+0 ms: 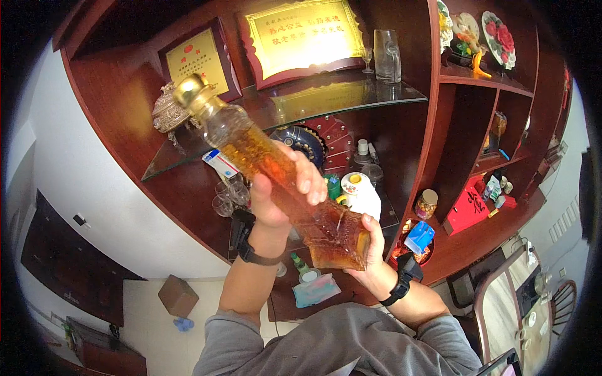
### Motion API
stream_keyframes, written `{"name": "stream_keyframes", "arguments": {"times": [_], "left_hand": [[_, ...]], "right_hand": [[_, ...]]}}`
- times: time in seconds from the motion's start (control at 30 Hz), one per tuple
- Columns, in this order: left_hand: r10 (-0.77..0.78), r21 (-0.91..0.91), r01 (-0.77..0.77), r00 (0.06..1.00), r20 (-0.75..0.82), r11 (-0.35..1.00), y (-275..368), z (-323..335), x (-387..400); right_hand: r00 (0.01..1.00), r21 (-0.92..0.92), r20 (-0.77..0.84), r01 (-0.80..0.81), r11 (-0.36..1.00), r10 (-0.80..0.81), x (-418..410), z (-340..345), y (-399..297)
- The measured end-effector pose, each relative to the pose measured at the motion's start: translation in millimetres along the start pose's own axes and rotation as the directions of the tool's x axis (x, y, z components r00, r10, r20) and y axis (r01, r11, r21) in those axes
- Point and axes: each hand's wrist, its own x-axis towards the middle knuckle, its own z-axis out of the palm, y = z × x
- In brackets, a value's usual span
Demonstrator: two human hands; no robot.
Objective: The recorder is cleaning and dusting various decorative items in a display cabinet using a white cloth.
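A tall glass bottle [301,197] of amber liquid, with a gold cap, is tilted so its neck points to the upper left. My left hand [287,188] wraps around its middle, the thumb in front. At the wide, sculpted base, my right hand [371,249] holds the lower right corner from beneath. Some orange-red matter shows inside the liquid. Behind the bottle stands a dark red wooden display cabinet [433,117]. The bottle's neck overlaps an ornate metal lidded vessel [168,110] on a glass shelf [395,94].
Framed certificates [305,37] and a glass pitcher [388,56] stand on the upper shelf. Stemmed glasses [230,195] and a white floral pot [362,192] are lower. A jar [426,204] stands to the right. A cardboard box [178,296] sits on the floor, lower left.
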Motion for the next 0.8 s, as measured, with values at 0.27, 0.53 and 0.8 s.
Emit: {"name": "stream_keyframes", "arguments": {"times": [0.27,0.53,0.8], "left_hand": [[0.04,0.548,0.218,0.907,-0.42,0.807,-15,35,-36],[0.006,0.642,0.411,0.839,-0.543,0.647,-45,83,-80],[0.007,0.549,0.394,0.807,-0.59,0.737,-15,68,-87]], "right_hand": [[0.993,-0.029,-0.03,0.114,0.993,-0.115,-5,-8,-9],[0.946,-0.18,-0.067,0.302,0.936,-0.317,-13,-32,18],[0.899,-0.478,0.035,0.4,0.782,-0.437,-23,-20,4]]}}
